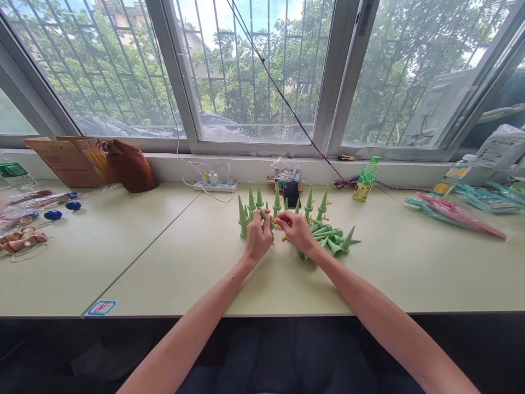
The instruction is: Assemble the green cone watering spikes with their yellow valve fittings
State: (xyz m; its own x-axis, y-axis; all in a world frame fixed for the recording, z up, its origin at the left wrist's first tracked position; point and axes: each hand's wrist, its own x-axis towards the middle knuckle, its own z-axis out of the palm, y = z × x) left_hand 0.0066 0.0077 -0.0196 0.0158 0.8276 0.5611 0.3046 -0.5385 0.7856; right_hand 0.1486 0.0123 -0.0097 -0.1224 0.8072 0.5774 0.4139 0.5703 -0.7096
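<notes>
Over the middle of the table, my left hand (pixel 259 235) is closed around a green plastic watering spike (pixel 263 213). Close beside it, my right hand (pixel 296 230) pinches a small yellow valve (pixel 275 220) against the spike; whether the valve sits in it is hidden by the fingers. Several green spikes stand point up behind my hands, such as the left one (pixel 242 219) and the right one (pixel 323 202), some with yellow valves at their sides. A pile of loose green spikes (pixel 328 235) lies right of my right hand.
Behind the spikes rests a black phone (pixel 291 194) by crumpled clear plastic (pixel 286 171). A power strip (pixel 215 186), a brown pouch (pixel 130 166) and cardboard (pixel 65 161) line the sill. To the right are a green drink bottle (pixel 366 179) and a pink plastic-wrapped item (pixel 459 214).
</notes>
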